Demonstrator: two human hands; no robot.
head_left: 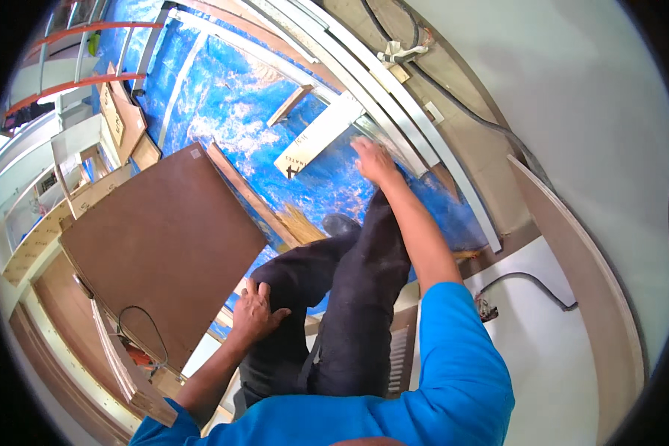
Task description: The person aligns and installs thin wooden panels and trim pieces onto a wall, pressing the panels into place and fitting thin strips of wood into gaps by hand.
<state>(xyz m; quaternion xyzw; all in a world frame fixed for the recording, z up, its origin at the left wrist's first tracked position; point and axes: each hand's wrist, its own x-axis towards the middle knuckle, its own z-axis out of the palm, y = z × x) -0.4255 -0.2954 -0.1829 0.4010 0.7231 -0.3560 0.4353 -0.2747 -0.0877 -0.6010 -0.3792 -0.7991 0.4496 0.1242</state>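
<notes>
My left hand (pixel 260 312) rests open on my left knee in dark trousers, fingers apart. My right hand (pixel 372 160) is reached forward with loosely bent, open fingers at the edge of a pale printed board (pixel 317 134), beside thin metal strips (pixel 386 149); whether it touches them I cannot tell. The board lies on a blue, dust-streaked sheet (pixel 201 89). A short wooden offcut (pixel 290 104) lies beyond it. A large brown panel (pixel 160 245) is left of my legs, with a long plank (pixel 245 193) along its far edge and straw bristles (pixel 297 223) near my foot.
Orange-railed ladders (pixel 82 78) and cut panels (pixel 123 123) crowd the upper left. Long metal rails (pixel 424 126) run diagonally right of my right hand. Black cables (pixel 468 111) run along the pale wall (pixel 587 111). A narrow board (pixel 572 267) leans at the right.
</notes>
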